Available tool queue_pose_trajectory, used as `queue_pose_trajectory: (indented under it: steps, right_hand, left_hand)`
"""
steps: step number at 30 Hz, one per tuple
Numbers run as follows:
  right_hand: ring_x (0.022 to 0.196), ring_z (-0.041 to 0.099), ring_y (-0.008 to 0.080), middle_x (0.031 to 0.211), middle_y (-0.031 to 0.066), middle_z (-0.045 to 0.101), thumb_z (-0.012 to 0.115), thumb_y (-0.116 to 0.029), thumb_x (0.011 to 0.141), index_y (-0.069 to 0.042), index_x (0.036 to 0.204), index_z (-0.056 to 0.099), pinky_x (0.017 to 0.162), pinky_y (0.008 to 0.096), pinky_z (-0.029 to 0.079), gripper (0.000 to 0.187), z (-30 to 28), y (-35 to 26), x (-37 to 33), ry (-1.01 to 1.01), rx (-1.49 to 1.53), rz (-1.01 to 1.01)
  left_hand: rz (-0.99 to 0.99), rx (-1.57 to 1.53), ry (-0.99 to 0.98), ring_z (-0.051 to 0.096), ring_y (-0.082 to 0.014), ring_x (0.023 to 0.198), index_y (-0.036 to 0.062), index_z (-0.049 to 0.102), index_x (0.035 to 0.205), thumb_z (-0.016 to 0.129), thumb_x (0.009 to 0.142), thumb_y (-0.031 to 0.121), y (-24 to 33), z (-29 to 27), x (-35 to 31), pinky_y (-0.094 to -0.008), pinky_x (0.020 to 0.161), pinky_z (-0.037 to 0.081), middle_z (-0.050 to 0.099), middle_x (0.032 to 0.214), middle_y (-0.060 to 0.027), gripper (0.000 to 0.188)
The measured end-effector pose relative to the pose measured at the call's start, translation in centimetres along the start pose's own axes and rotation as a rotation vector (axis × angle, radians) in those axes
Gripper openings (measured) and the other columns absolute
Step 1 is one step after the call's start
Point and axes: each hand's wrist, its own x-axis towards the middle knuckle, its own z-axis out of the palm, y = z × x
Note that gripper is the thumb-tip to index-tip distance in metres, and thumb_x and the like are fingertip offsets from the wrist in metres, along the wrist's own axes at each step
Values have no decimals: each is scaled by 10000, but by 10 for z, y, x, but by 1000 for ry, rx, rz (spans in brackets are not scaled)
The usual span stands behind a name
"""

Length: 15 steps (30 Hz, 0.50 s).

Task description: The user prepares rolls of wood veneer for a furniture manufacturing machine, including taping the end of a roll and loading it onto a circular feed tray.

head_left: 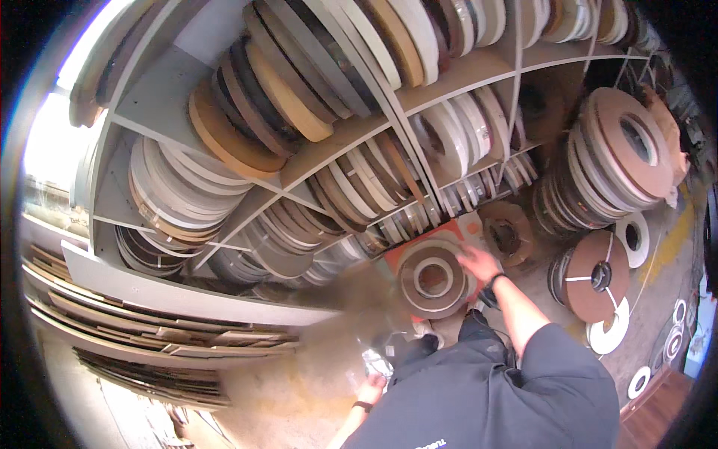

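Observation:
My right hand [479,262] reaches forward, its fingers stretched out over the right edge of a brown roll of edge banding [410,283]. A smaller pale ring lies inside that roll. Beneath them is an orange-red board or box [392,258], mostly covered. Lower down, my left hand [370,388] is closed at the end of a clear, shiny, crinkled piece that looks like plastic [375,362]; its exact kind is blurred. Close past my right hand stands another brown roll [505,233].
Ahead rises a grey shelf rack [359,147] packed with upright rolls. A tall stack of rolls [632,142] stands at the right, with a strapped brown roll [596,276] and white rings [639,382] on the floor. Flat boards [187,337] lie stacked at the left.

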Motion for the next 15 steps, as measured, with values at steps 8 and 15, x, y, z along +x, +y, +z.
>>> queue_pose_trajectory:
  steps: [8,15]
  right_hand:
    - [775,710,168,976,92,762,710,-452,897,-88,1173,739,750,317,564,458,-83,221,-307,287,-218,335]
    - [855,689,208,972,89,758,661,-364,932,-41,1095,730,812,358,546,368,163,337,-526,573,304,629]
  left_hand:
    - [180,176,-410,635,-236,1192,66,694,1209,630,962,348,13,-19,86,-370,999,498,698,1234,-130,380]
    - [538,486,-136,669,-243,827,28,747,987,673,880,253,75,-92,184,-410,772,539,727,894,-118,260]
